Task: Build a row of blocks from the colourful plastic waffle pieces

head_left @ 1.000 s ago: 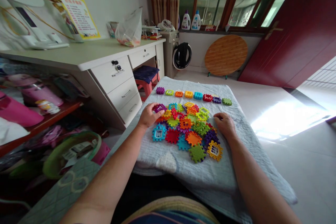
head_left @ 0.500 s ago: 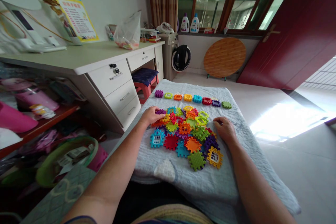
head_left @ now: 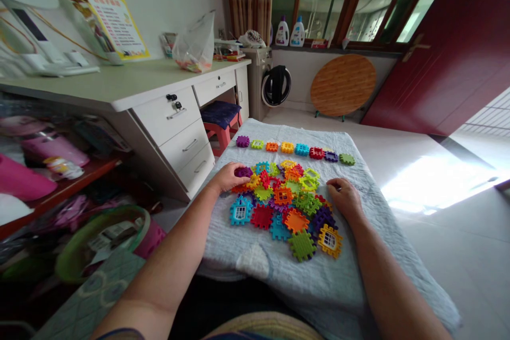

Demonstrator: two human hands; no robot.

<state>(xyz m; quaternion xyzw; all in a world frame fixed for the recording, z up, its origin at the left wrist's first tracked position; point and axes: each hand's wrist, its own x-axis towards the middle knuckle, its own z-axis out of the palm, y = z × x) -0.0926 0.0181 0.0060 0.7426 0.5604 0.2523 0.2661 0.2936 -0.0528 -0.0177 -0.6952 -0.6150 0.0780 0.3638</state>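
A heap of colourful plastic interlocking blocks [head_left: 282, 196], flat squares with notched edges, lies on the cloth-covered table. At the heap's left edge is my left hand [head_left: 229, 176], thumb and index finger closed around a purple block [head_left: 243, 172]. My right hand [head_left: 346, 199] rests on the cloth just right of the heap, fingers loosely curled with a gap at the thumb; no block shows in it. Nearest to it are a dark purple block [head_left: 323, 218] and a yellow window block [head_left: 330, 240]. Behind the heap runs a row of blocks, from a purple one [head_left: 243, 141] to a green one [head_left: 347, 159].
A pale blue cloth [head_left: 255, 260] covers the table. To the left stand a white desk [head_left: 159, 117] with drawers and a red stool [head_left: 223, 122]. A washing machine [head_left: 257, 74] with its door open and a round wooden tabletop [head_left: 343, 85] are at the back.
The view has shifted slightly, so the table and blocks sit a little further right. Both hands keep their places beside the heap, and no block has visibly moved.
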